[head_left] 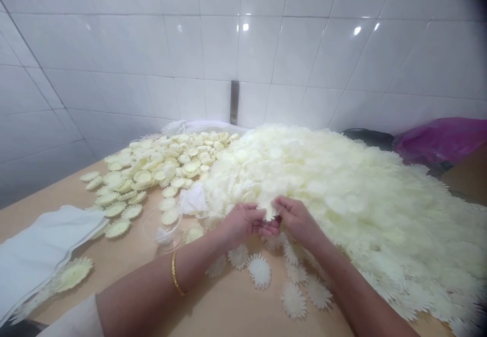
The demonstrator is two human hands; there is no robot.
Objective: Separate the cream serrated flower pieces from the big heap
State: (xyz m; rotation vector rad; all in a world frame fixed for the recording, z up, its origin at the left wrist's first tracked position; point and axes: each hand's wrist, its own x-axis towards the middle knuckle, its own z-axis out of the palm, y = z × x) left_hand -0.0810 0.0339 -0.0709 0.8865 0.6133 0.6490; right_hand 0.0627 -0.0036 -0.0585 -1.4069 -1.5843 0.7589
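My left hand [245,221] and my right hand [296,219] meet at the near edge of a big heap of pale cream, frilly-edged flower-shaped pieces [342,184]. Both pinch one such flower piece [269,209] between their fingertips. A gold bangle [175,273] is on my left wrist. Several single flower pieces [259,271] lie flat on the wooden table [125,256] just below my hands.
A second spread of yellower, cupped flower pieces [163,167] covers the table's left back. A clear round dish [162,228] sits left of my hands, a white cloth [41,248] at far left. A pink plastic bag [445,136] and dark bowl [369,136] stand back right against the tiled wall.
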